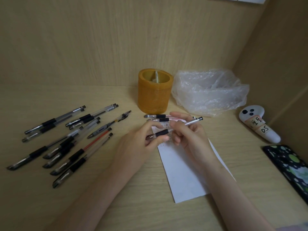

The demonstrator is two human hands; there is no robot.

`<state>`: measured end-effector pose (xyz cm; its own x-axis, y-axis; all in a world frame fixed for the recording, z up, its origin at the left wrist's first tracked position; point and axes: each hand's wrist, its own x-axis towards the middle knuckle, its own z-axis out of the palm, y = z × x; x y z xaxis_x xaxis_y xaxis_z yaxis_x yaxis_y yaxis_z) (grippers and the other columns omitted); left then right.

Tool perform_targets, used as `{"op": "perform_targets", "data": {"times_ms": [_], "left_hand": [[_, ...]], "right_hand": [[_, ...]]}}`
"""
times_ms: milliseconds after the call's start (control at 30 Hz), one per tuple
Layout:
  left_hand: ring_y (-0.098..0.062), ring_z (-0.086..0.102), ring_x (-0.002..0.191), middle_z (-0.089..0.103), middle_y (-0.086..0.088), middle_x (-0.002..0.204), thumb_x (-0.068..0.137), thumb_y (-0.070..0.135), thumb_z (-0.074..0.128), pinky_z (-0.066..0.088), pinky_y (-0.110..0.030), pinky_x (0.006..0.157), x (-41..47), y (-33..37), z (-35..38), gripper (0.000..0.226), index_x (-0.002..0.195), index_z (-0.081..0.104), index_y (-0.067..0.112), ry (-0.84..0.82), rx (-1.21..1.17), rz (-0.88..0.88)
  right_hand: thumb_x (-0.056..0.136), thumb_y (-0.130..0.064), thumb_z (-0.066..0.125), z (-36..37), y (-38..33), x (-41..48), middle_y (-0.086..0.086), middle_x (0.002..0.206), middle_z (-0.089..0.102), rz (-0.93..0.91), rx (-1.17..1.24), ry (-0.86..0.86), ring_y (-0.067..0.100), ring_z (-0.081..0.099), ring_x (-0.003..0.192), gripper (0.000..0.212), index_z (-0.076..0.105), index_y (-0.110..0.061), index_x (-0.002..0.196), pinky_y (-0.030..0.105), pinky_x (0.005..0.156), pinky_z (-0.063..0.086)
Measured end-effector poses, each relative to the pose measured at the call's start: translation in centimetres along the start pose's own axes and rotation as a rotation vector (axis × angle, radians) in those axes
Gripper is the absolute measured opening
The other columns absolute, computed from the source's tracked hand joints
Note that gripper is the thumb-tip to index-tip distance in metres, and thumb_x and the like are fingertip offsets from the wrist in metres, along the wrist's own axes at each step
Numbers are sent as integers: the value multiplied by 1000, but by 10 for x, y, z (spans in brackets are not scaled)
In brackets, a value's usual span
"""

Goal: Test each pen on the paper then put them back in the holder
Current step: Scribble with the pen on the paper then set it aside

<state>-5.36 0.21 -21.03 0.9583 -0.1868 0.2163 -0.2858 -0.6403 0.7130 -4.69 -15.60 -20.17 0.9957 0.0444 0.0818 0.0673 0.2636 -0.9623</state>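
Both my hands hold one clear gel pen [162, 132] with a black grip, level above the top of the white paper [185, 172]. My left hand [141, 142] pinches its capped tip end and my right hand [188, 132] grips the barrel, whose black end sticks out to the right. Two more pens [157, 118] lie side by side just beyond my fingers, in front of the amber cylindrical holder [154, 91]. Several black-grip pens [66, 140] lie scattered on the desk at the left, one with red ink.
A crumpled clear plastic bag [210, 92] sits right of the holder. A white controller [256, 124] with handwritten labels lies by the right wall, and a phone [290, 165] in a dotted case lies nearer me. Wooden walls close off the back and right.
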Motion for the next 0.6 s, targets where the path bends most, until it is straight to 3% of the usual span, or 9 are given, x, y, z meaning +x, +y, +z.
{"op": "perform_targets", "data": {"times_ms": [100,167,233,333,400,467,533,600], "left_hand": [[3,59,78,56,20,89,71,64,62,53,-26,75,1,2,1,46,109,47,44,-43,55,-52],[-2,60,80,59,17,93,70,66,61,52,-28,74,1,1,1,48,111,47,43,-75,129,-66],[-3,61,80,64,13,96,69,70,59,53,-30,74,0,-1,2,49,109,48,44,-93,190,-61],[-1,60,83,63,15,93,68,72,58,51,-26,74,-1,-1,4,53,112,51,43,-124,248,-77],[0,58,84,60,16,87,67,71,60,49,-24,74,0,-1,3,53,112,54,43,-133,260,-95],[0,58,82,59,17,85,66,69,62,50,-24,73,0,-2,3,53,111,56,42,-135,257,-103],[0,58,80,59,17,83,65,69,64,51,-25,73,0,-2,3,53,110,57,41,-139,253,-110],[0,59,80,61,16,86,65,68,64,51,-25,73,1,-2,3,52,109,57,41,-143,250,-115]], "right_hand": [[93,-6,48,-6,-3,2,-1,49,38,20,63,116,14,44,47,29,65,-10,116,21,50,38],[94,-15,42,-8,-6,3,4,55,56,51,85,166,19,58,52,32,67,-12,114,23,48,40],[96,-21,37,-10,-7,4,15,74,71,86,92,152,25,71,71,35,66,-11,113,22,46,45],[97,-25,43,-6,-6,2,20,93,73,93,77,115,27,72,89,34,65,-1,108,21,47,47],[89,-24,61,-6,-3,1,15,86,72,33,1,157,22,70,79,23,67,-2,96,22,48,43],[78,-23,75,-9,1,2,9,70,61,1,-64,213,18,55,60,18,62,-10,77,24,48,37],[76,-20,77,-12,3,4,3,53,48,8,-118,273,16,40,47,26,52,-16,69,22,44,30],[82,-16,71,-12,3,4,0,45,45,4,-162,312,14,40,40,19,54,-14,74,21,39,27]]}}
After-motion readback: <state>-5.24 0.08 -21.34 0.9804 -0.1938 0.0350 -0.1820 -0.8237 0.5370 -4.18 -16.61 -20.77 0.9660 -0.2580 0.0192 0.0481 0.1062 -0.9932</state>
